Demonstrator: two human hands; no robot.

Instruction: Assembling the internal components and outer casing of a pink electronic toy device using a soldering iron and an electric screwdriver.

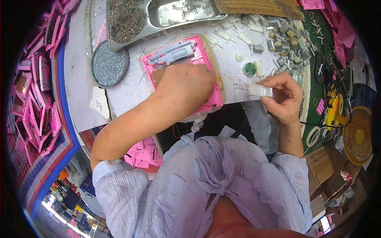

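My left hand [186, 85] is curled over a pink plastic casing [214, 99], and its fingertips and anything in them are hidden under the hand. The casing rests on a padded, plastic-wrapped block. At its far side it carries a grey part [172, 53] with thin wires. Between thumb and fingers, my right hand [285, 97] pinches a small white plastic piece [260, 91]. A metal coil spring [239, 87] shows right beside that piece's left end; whether they are joined I cannot tell. Just beyond lies a round green-and-white item [249, 69].
A round dish of small screws [108, 65] stands at left, with a metal tray of springs [127, 22] behind. Small motors [287, 43] and white plastic pieces [223, 35] lie at far right. Pink casings [35, 107] pile up at far left. A cable [329, 126] runs at right.
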